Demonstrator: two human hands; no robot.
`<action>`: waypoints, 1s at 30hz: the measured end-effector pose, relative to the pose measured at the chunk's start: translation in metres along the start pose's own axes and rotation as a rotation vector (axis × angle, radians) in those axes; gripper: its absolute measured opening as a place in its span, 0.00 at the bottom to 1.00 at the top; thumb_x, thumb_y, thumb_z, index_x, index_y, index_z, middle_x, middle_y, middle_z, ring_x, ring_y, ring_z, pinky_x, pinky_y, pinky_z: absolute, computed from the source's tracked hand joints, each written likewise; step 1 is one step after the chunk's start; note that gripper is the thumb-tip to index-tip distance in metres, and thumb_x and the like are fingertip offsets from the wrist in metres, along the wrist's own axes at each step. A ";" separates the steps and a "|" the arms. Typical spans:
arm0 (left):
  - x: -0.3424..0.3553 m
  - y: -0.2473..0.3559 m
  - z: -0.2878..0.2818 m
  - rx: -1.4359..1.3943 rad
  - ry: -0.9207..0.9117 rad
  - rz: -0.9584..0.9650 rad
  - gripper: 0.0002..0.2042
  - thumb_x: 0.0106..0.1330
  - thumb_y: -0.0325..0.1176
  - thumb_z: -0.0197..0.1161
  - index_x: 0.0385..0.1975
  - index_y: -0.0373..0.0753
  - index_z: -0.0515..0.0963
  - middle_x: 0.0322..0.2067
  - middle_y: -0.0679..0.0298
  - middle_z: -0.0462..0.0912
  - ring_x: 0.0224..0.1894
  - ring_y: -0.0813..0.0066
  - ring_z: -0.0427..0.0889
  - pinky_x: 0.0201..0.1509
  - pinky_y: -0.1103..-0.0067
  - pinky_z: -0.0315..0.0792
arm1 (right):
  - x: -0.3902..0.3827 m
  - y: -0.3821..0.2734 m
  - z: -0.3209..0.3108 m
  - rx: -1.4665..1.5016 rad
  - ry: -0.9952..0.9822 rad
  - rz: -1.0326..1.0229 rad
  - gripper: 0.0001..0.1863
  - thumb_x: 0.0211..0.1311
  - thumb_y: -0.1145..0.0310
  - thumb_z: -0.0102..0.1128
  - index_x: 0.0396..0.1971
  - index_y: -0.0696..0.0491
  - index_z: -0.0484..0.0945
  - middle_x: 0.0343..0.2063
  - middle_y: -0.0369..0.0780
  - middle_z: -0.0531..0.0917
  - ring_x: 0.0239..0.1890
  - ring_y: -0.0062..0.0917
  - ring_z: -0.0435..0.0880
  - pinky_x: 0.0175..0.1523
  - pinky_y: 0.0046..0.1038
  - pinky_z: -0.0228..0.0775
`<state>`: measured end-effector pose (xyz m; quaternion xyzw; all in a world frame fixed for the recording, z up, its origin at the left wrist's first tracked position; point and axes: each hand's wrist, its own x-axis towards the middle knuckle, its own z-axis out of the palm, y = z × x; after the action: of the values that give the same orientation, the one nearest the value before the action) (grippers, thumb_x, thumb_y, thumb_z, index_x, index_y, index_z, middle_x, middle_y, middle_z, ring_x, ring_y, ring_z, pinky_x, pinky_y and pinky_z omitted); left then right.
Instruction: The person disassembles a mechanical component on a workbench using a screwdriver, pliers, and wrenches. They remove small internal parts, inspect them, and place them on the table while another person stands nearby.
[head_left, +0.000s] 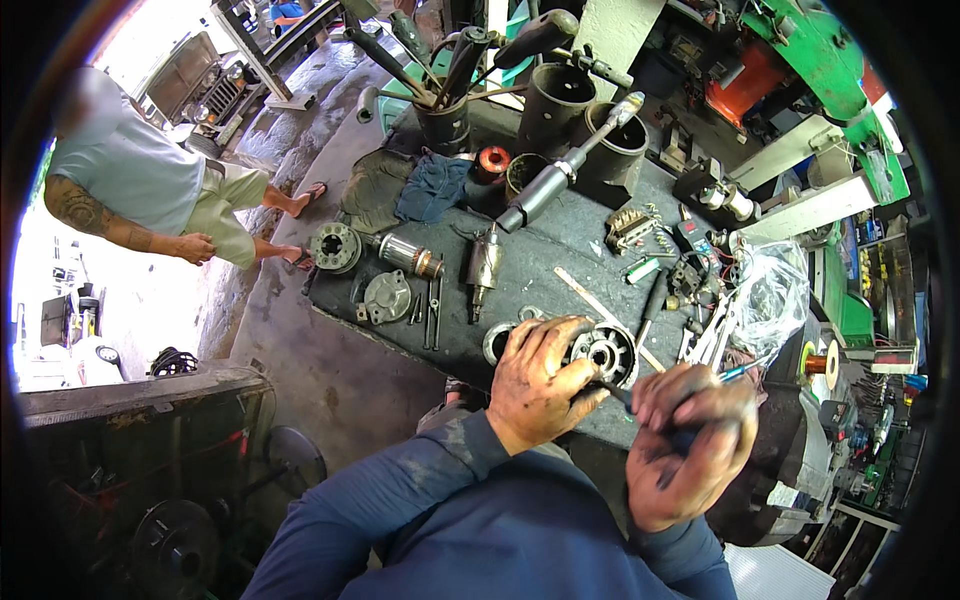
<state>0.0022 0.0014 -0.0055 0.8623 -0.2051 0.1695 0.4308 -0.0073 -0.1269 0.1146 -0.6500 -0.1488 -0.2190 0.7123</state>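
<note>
My left hand (540, 385) grips a round metal housing (610, 350) with a ribbed hub at the bench's near edge, partly covering it. A metal ring (497, 345) lies beside it. My right hand (690, 440) is closed round a slim dark tool (618, 394), whose end reaches the housing near my left thumb; its grip is hidden in my fingers. A blue-tipped tool (740, 370) shows behind that hand. Further back lie an armature (408, 255), a cylindrical motor part (485, 275), an end cover (388, 298) and long bolts (433, 315).
The dark bench (555, 250) carries tool cans (555, 115), rags (430, 185), fittings (690, 280) and a clear plastic bag (765, 300). A green machine frame (800, 60) stands back right. Another person (150, 180) stands left of the bench. A dark metal body (140, 440) fills the lower left.
</note>
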 end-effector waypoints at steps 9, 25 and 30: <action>0.004 0.008 -0.003 -0.041 -0.015 -0.039 0.15 0.48 0.38 0.83 0.33 0.46 0.84 0.62 0.54 0.81 0.64 0.50 0.79 0.67 0.53 0.68 | 0.007 -0.005 -0.017 0.158 -0.197 0.098 0.24 0.81 0.43 0.54 0.37 0.50 0.67 0.17 0.36 0.69 0.19 0.24 0.68 0.29 0.34 0.65; 0.002 0.007 -0.003 -0.123 -0.056 -0.141 0.14 0.53 0.39 0.79 0.36 0.46 0.82 0.64 0.54 0.80 0.67 0.52 0.79 0.62 0.55 0.72 | 0.017 0.004 -0.010 0.246 -0.063 0.094 0.17 0.71 0.56 0.67 0.36 0.55 0.75 0.18 0.40 0.73 0.19 0.31 0.70 0.27 0.38 0.67; 0.003 0.007 -0.005 -0.083 -0.051 -0.058 0.14 0.52 0.40 0.79 0.34 0.44 0.83 0.64 0.52 0.80 0.64 0.52 0.80 0.63 0.56 0.72 | 0.058 0.023 -0.021 0.451 -0.828 -0.013 0.19 0.56 0.58 0.76 0.24 0.58 0.79 0.19 0.43 0.79 0.18 0.35 0.78 0.26 0.38 0.74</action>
<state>0.0008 0.0007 0.0036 0.8532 -0.1976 0.1264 0.4658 0.0528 -0.1533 0.1217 -0.5105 -0.4686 0.0921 0.7151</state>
